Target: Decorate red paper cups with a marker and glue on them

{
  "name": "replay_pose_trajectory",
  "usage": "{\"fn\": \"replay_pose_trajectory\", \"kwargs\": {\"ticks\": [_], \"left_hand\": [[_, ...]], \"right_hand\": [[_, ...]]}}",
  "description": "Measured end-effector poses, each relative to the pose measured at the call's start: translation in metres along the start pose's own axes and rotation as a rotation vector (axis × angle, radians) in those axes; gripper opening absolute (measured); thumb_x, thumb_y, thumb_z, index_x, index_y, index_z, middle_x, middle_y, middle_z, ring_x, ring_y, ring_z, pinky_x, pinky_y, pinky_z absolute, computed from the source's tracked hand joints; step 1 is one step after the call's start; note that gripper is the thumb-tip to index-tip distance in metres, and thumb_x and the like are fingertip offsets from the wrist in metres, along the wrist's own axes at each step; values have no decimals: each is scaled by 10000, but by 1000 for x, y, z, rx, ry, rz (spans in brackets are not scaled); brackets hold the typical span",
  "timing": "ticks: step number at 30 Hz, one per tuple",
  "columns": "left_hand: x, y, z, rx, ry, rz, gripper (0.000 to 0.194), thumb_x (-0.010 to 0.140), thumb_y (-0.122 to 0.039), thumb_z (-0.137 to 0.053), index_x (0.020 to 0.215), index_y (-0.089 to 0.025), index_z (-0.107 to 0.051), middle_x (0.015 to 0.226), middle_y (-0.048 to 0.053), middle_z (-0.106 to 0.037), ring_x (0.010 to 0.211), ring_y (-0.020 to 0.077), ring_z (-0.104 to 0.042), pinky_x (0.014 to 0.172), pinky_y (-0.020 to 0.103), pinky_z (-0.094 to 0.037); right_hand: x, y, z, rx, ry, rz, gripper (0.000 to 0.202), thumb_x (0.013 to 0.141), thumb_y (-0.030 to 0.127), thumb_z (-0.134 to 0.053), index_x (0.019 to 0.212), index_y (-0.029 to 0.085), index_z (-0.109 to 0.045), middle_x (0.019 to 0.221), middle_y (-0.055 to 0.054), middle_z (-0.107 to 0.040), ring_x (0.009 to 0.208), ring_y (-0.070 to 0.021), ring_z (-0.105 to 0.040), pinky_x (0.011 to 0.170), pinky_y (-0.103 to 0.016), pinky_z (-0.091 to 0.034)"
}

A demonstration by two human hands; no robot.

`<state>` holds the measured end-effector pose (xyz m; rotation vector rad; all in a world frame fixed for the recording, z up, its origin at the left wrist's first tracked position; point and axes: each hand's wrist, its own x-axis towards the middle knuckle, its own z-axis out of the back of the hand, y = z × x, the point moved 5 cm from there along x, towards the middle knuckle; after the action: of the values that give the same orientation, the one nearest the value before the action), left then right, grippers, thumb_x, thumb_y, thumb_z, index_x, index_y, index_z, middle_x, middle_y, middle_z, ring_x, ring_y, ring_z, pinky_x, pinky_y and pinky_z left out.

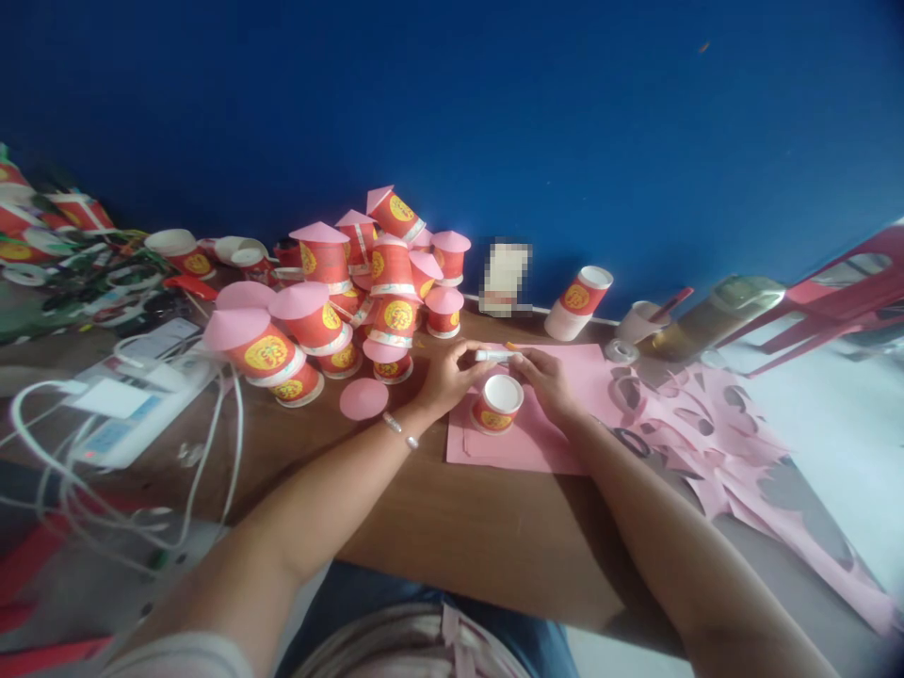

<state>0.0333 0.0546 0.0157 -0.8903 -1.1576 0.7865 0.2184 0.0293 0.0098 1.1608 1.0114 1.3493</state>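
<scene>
Both hands meet over pink paper sheets [537, 452] on the brown table. Between the fingertips of my left hand [446, 379] lies a small white tube [489, 356]. The closed fingers of my right hand [552, 379] are at the tube's other end, and a small orange piece [511, 346] shows by them. Just below the tube stands a red paper cup [496, 419] with a yellow emblem, its white opening facing up. A round pink paper piece [363, 399] lies left of my left wrist.
Several red cups with pink cone tops [321, 256] are piled at the left. A power strip [117, 428] with white cables lies nearer. Stacked cups [577, 303], a bottle [720, 315] and cut pink scraps [713, 419] are at the right. A blue wall [452, 104] bounds the back.
</scene>
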Motion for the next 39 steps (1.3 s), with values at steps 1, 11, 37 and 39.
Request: {"fn": "replay_pose_trajectory", "kwargs": {"ticks": [1,11,37,39], "left_hand": [[0,0,0,-5,1,2,228,851,-366,-771,1007,-207,-726,1032,77,-779,982,237,-715,922,395,-537],[0,2,-1,-35,19,0,256,850,-393,-772,1008,-198,-719,1023,86,-767,958,232,-706,901,391,-542],[-9,1,-6,-430,138,120,573,867,-668,-655,1166,-181,-608,1106,107,-667,965,200,-632,878,343,-513],[-12,-3,-10,-424,217,83,654,802,-718,-697,1178,-190,-606,1160,119,-648,1070,240,-621,964,381,-499]], "right_hand": [[0,-2,0,3,5,-10,510,824,695,-703,775,188,-665,648,7,-609,596,-129,-511,592,-282,-438],[2,-7,0,60,31,-48,543,799,717,-717,703,187,-646,584,19,-577,535,-113,-482,539,-277,-401],[10,-7,10,684,-99,-59,489,749,555,-868,658,212,-531,565,56,-532,475,-68,-483,457,-208,-427],[10,-10,11,682,-100,-59,495,759,566,-857,658,213,-524,563,52,-545,465,-70,-484,455,-212,-429]]}}
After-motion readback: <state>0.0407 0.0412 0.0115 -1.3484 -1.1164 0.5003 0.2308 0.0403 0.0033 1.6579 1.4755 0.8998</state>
